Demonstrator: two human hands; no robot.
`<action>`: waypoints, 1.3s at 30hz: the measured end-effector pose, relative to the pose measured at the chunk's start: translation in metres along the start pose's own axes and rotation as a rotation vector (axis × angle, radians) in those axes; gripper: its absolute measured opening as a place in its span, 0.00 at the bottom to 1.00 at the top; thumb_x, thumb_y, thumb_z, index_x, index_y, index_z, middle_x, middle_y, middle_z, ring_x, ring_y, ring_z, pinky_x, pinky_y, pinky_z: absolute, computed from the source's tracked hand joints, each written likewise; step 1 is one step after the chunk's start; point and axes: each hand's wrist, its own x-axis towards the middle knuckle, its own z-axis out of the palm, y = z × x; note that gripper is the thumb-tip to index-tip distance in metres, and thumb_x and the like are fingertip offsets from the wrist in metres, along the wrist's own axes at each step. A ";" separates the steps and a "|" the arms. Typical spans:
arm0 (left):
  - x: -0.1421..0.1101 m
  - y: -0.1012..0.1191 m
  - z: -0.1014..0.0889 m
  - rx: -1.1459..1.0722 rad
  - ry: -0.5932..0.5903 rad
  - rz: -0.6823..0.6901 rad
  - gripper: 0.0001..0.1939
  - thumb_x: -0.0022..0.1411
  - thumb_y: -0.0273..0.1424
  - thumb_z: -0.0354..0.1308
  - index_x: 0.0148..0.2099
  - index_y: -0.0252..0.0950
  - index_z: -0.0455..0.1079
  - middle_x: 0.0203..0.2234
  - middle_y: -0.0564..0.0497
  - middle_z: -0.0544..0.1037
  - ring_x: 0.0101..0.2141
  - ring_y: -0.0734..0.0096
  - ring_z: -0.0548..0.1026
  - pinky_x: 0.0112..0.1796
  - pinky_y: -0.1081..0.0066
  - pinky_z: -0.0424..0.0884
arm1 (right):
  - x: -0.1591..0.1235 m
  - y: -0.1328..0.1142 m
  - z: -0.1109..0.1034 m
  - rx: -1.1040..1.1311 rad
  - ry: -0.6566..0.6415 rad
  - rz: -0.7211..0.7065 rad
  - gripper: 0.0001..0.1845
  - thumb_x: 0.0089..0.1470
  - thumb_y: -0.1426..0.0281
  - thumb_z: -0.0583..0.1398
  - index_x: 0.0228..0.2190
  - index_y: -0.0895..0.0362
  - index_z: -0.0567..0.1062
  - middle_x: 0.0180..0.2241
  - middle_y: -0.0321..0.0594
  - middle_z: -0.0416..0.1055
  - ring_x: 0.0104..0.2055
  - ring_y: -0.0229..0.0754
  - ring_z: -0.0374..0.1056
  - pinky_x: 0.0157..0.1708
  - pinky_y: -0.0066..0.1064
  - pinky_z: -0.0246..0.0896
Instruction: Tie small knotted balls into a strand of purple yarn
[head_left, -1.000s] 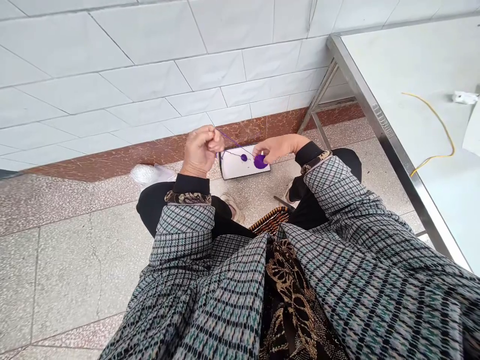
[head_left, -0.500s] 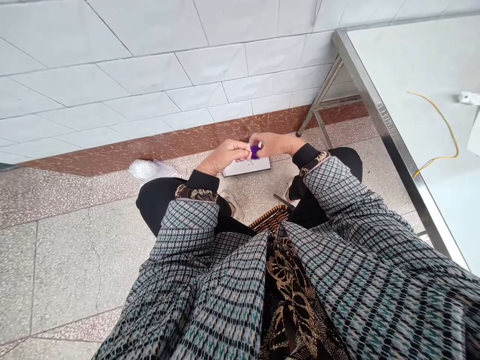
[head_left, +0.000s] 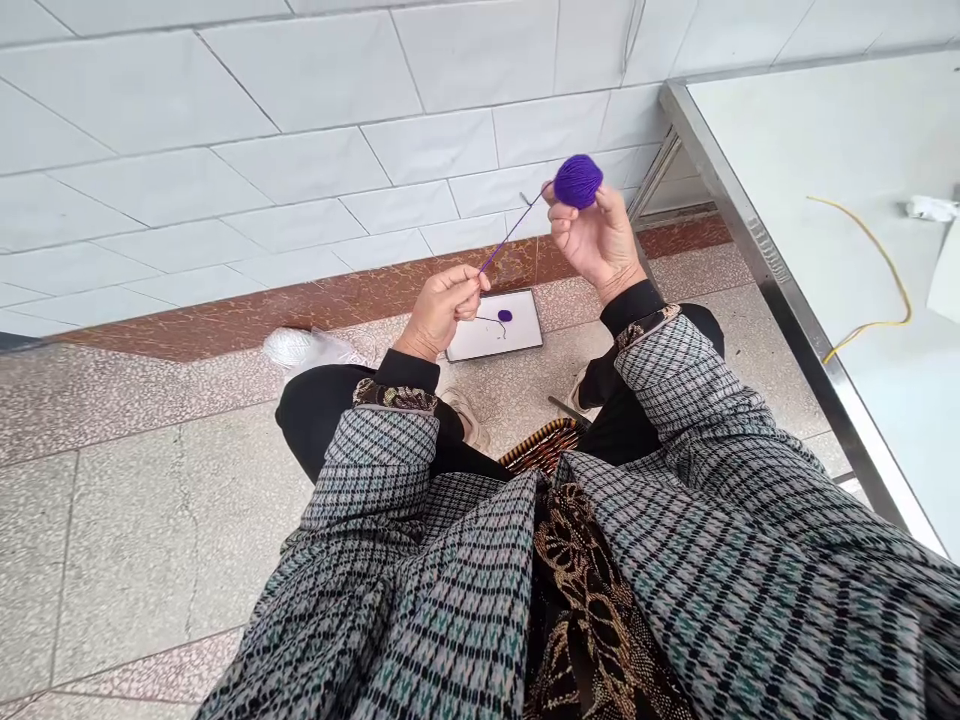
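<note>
My right hand is raised in front of the wall, its fingers closed on a purple ball of yarn. A taut purple strand runs from the ball down to my left hand, which pinches it between thumb and fingertips. A thin grey tip shows beside the strand near my right fingers; what it belongs to I cannot tell. Below the hands, a white board with a dark edge lies on the floor. On it rest a small purple oval piece and a thin dark strand.
A white ball of yarn in clear plastic lies on the floor by my left knee. A woven seat edge shows between my legs. At right stands a metal-edged table with a yellow cord. The tiled wall is ahead.
My right hand has moved up and to the right, away from my left hand. The purple ball now shows in full, with the strand stretched between the hands.
</note>
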 end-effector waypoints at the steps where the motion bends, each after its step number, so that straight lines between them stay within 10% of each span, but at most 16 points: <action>1: 0.000 -0.001 -0.001 0.025 -0.011 -0.004 0.12 0.52 0.39 0.67 0.33 0.37 0.72 0.14 0.64 0.52 0.17 0.81 0.46 0.23 0.75 0.45 | 0.002 -0.002 -0.002 -0.018 0.073 -0.047 0.29 0.60 0.43 0.70 0.44 0.51 0.68 0.45 0.41 0.73 0.44 0.40 0.72 0.41 0.28 0.79; 5: -0.002 0.000 0.000 0.210 -0.255 -0.096 0.09 0.49 0.36 0.66 0.29 0.35 0.74 0.15 0.59 0.61 0.18 0.82 0.51 0.22 0.76 0.47 | 0.014 0.003 -0.014 -0.018 0.299 -0.155 0.25 0.65 0.47 0.65 0.41 0.51 0.63 0.42 0.40 0.69 0.44 0.39 0.73 0.47 0.28 0.79; 9: -0.007 0.007 0.001 0.339 -0.549 -0.069 0.11 0.52 0.37 0.65 0.27 0.33 0.78 0.21 0.50 0.75 0.22 0.77 0.65 0.26 0.74 0.59 | 0.015 0.022 -0.014 -0.457 0.300 0.064 0.14 0.67 0.65 0.65 0.40 0.54 0.64 0.38 0.38 0.70 0.38 0.38 0.71 0.42 0.29 0.75; 14: -0.006 0.010 -0.015 0.167 -0.226 0.064 0.12 0.51 0.37 0.68 0.26 0.34 0.75 0.17 0.54 0.68 0.19 0.80 0.58 0.24 0.75 0.53 | -0.004 0.032 0.001 -1.264 -0.315 0.420 0.15 0.49 0.84 0.69 0.37 0.59 0.75 0.35 0.38 0.73 0.37 0.41 0.69 0.42 0.31 0.68; 18: 0.004 0.004 -0.023 0.113 0.116 0.092 0.09 0.52 0.35 0.65 0.26 0.36 0.69 0.17 0.58 0.60 0.19 0.81 0.51 0.23 0.76 0.48 | -0.014 0.021 0.003 -0.713 -0.756 0.431 0.21 0.52 0.73 0.73 0.46 0.59 0.75 0.41 0.40 0.77 0.37 0.38 0.71 0.38 0.28 0.68; 22: 0.003 0.001 -0.009 0.261 -0.022 0.020 0.08 0.54 0.34 0.63 0.28 0.35 0.73 0.19 0.55 0.66 0.21 0.79 0.58 0.25 0.76 0.54 | -0.006 0.019 0.003 -0.188 -0.356 0.111 0.27 0.61 0.57 0.72 0.49 0.56 0.67 0.46 0.40 0.73 0.39 0.35 0.72 0.39 0.25 0.71; 26: -0.005 0.005 0.004 0.391 -0.344 -0.024 0.10 0.57 0.36 0.64 0.30 0.34 0.76 0.21 0.53 0.70 0.23 0.76 0.64 0.27 0.74 0.61 | 0.002 0.036 0.012 -0.378 0.006 0.183 0.12 0.69 0.74 0.64 0.47 0.56 0.65 0.38 0.36 0.71 0.32 0.32 0.68 0.35 0.23 0.70; 30: -0.004 0.008 -0.003 0.419 -0.173 0.028 0.07 0.56 0.31 0.62 0.27 0.34 0.74 0.21 0.53 0.72 0.24 0.76 0.65 0.29 0.73 0.62 | -0.008 0.043 0.017 -0.775 -0.438 0.546 0.18 0.51 0.85 0.68 0.41 0.61 0.71 0.35 0.37 0.73 0.28 0.33 0.68 0.26 0.22 0.66; 33: 0.000 0.008 -0.010 0.399 0.001 0.045 0.05 0.53 0.26 0.59 0.25 0.34 0.73 0.20 0.53 0.71 0.24 0.75 0.64 0.29 0.74 0.62 | -0.013 0.034 0.013 -0.439 -0.651 0.451 0.22 0.49 0.77 0.74 0.43 0.60 0.72 0.41 0.39 0.75 0.34 0.35 0.73 0.32 0.23 0.72; 39: -0.002 0.010 -0.005 0.322 -0.162 0.014 0.06 0.52 0.29 0.61 0.24 0.35 0.74 0.18 0.53 0.70 0.21 0.76 0.63 0.27 0.73 0.61 | 0.006 0.024 0.007 -0.050 0.053 -0.044 0.15 0.71 0.59 0.64 0.47 0.54 0.66 0.43 0.36 0.69 0.39 0.32 0.72 0.42 0.21 0.73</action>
